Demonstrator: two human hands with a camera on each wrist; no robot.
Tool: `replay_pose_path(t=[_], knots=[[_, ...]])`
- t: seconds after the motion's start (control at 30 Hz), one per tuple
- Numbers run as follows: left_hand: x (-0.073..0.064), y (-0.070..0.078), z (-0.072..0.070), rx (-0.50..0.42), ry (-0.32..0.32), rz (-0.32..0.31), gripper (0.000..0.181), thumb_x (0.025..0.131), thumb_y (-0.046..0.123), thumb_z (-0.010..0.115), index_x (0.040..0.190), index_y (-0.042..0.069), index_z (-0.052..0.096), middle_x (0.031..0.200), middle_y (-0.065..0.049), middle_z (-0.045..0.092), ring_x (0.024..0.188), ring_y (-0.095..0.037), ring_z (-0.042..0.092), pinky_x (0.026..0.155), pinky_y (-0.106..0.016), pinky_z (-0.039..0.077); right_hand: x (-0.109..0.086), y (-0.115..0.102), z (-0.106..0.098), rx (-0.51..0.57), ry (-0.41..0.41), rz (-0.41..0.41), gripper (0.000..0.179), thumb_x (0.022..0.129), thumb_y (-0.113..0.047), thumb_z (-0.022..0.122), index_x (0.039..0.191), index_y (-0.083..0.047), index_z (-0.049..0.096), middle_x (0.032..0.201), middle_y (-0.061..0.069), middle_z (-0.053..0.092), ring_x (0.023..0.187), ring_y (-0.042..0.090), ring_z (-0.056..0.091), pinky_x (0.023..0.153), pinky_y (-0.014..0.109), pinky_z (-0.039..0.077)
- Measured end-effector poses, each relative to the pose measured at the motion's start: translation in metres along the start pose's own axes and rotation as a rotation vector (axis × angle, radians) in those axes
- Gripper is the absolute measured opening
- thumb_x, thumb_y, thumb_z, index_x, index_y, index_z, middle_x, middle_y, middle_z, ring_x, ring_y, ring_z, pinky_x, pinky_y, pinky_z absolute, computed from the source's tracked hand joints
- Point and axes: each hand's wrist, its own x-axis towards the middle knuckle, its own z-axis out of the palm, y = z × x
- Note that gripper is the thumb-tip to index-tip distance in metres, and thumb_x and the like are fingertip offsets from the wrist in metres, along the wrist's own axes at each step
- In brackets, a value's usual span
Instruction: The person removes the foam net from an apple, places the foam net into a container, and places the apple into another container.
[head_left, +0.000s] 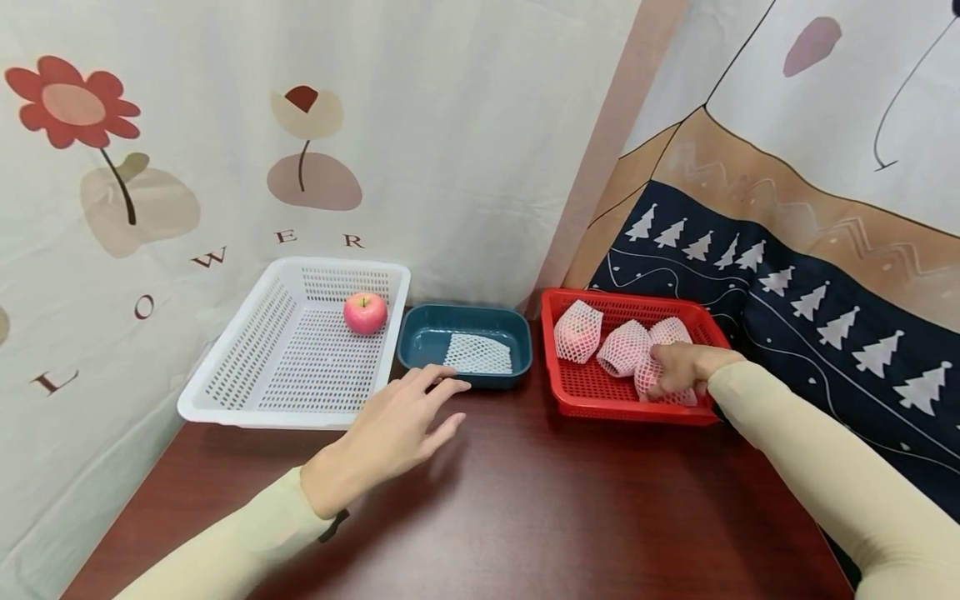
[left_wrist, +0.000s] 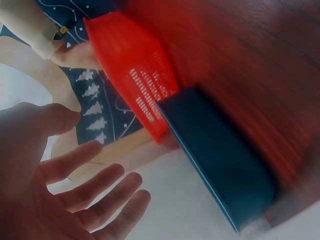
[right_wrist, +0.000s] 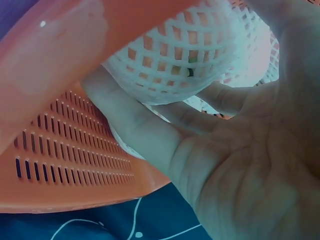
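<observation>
My right hand (head_left: pixel 693 367) reaches into the red basket (head_left: pixel 622 408) and grips the nearest apple in a white foam net (right_wrist: pixel 185 55); its fingers curve around the underside in the right wrist view. Beside it lie more netted apples: one at the left (head_left: pixel 577 332), one in the middle (head_left: pixel 625 347) and one behind the fingers (head_left: pixel 670 331). My left hand (head_left: pixel 386 429), its fingers spread and holding nothing, hovers by the near edge of the teal tray (head_left: pixel 420 329). Inside that tray lies an empty, flattened foam net (head_left: pixel 480 354).
Left of the tray stands a white basket (head_left: pixel 300 350) with a bare red apple (head_left: pixel 365 313) at its right side. All three containers line the back of the dark red-brown table (head_left: pixel 510 500), against a printed curtain (head_left: pixel 465 150).
</observation>
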Motion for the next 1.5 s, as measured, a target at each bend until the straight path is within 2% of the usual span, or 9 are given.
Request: replay_pose_path(t=[0.13, 0.27, 0.5, 0.6, 0.83, 0.93, 1.1, 1.37, 1.5], knots=[[0.007, 0.006, 0.005, -0.014, -0.011, 0.016, 0.041, 0.104, 0.038, 0.088, 0.139, 0.019, 0.08, 0.139, -0.007, 0.078, 0.119, -0.029, 0.079, 0.096, -0.046, 0.07, 0.002, 0.001, 0.001, 0.005, -0.001, -0.005, 0.088, 0.099, -0.037, 0.09, 0.159, 0.013, 0.048, 0.127, 0.028, 0.069, 0.059, 0.016, 0.068, 0.053, 0.028, 0.06], [0.013, 0.012, 0.01, -0.034, -0.026, 0.026, 0.041, 0.105, 0.038, 0.088, 0.14, 0.019, 0.079, 0.14, -0.007, 0.078, 0.124, -0.028, 0.078, 0.101, -0.046, 0.069, 0.004, 0.002, 0.002, 0.013, -0.005, -0.006, 0.09, 0.099, -0.037, 0.09, 0.16, 0.014, 0.047, 0.13, 0.03, 0.068, 0.058, 0.015, 0.067, 0.051, 0.026, 0.057], [0.026, 0.025, 0.022, -0.063, -0.05, 0.041, 0.043, 0.107, 0.038, 0.085, 0.145, 0.02, 0.077, 0.145, -0.006, 0.077, 0.132, -0.026, 0.077, 0.11, -0.046, 0.068, 0.007, 0.003, 0.002, -0.021, -0.003, -0.024, 0.068, 0.099, -0.038, 0.09, 0.14, 0.007, 0.059, 0.115, 0.018, 0.068, 0.089, 0.025, 0.072, 0.056, 0.028, 0.057], [0.032, 0.03, 0.027, -0.091, -0.075, 0.035, 0.047, 0.107, 0.038, 0.084, 0.15, 0.02, 0.075, 0.149, -0.007, 0.075, 0.135, -0.027, 0.076, 0.112, -0.045, 0.068, 0.009, 0.004, 0.003, -0.033, -0.003, -0.016, 0.071, 0.099, -0.039, 0.09, 0.143, 0.006, 0.058, 0.118, 0.019, 0.068, 0.097, 0.028, 0.071, 0.055, 0.029, 0.057], [0.046, 0.04, 0.04, -0.145, -0.137, 0.008, 0.054, 0.109, 0.04, 0.081, 0.158, 0.02, 0.069, 0.158, -0.011, 0.069, 0.144, -0.03, 0.071, 0.116, -0.048, 0.066, 0.011, 0.004, 0.008, 0.011, -0.035, 0.01, 0.073, 0.101, -0.034, 0.088, 0.149, 0.008, 0.052, 0.122, 0.024, 0.069, 0.066, 0.018, 0.07, 0.054, 0.026, 0.057], [0.052, 0.043, 0.046, -0.154, -0.163, -0.005, 0.055, 0.11, 0.041, 0.08, 0.16, 0.022, 0.067, 0.163, -0.01, 0.067, 0.148, -0.03, 0.068, 0.121, -0.051, 0.063, 0.011, 0.004, 0.009, 0.021, -0.038, 0.013, 0.071, 0.102, -0.031, 0.087, 0.149, 0.008, 0.051, 0.119, 0.023, 0.07, 0.06, 0.014, 0.066, 0.053, 0.024, 0.056], [0.064, 0.047, 0.057, -0.173, -0.199, -0.027, 0.059, 0.11, 0.042, 0.079, 0.164, 0.022, 0.064, 0.168, -0.011, 0.063, 0.154, -0.032, 0.064, 0.126, -0.055, 0.06, 0.011, 0.005, 0.009, 0.0, -0.035, -0.004, 0.053, 0.103, -0.028, 0.085, 0.135, 0.003, 0.056, 0.104, 0.016, 0.069, 0.06, 0.014, 0.066, 0.052, 0.024, 0.053], [0.081, 0.053, 0.071, -0.17, -0.237, -0.06, 0.065, 0.112, 0.048, 0.076, 0.169, 0.023, 0.059, 0.174, -0.011, 0.058, 0.156, -0.034, 0.062, 0.125, -0.06, 0.06, 0.015, 0.007, 0.011, 0.006, -0.047, -0.013, 0.038, 0.104, -0.025, 0.085, 0.121, -0.003, 0.058, 0.096, 0.012, 0.067, 0.062, 0.014, 0.065, 0.053, 0.024, 0.052], [0.087, 0.056, 0.076, -0.161, -0.231, -0.064, 0.066, 0.111, 0.051, 0.076, 0.168, 0.023, 0.059, 0.174, -0.011, 0.057, 0.156, -0.034, 0.062, 0.124, -0.061, 0.06, 0.015, 0.007, 0.011, 0.012, -0.057, -0.014, 0.042, 0.105, -0.024, 0.084, 0.128, 0.0, 0.058, 0.102, 0.014, 0.069, 0.063, 0.014, 0.064, 0.053, 0.023, 0.051]])
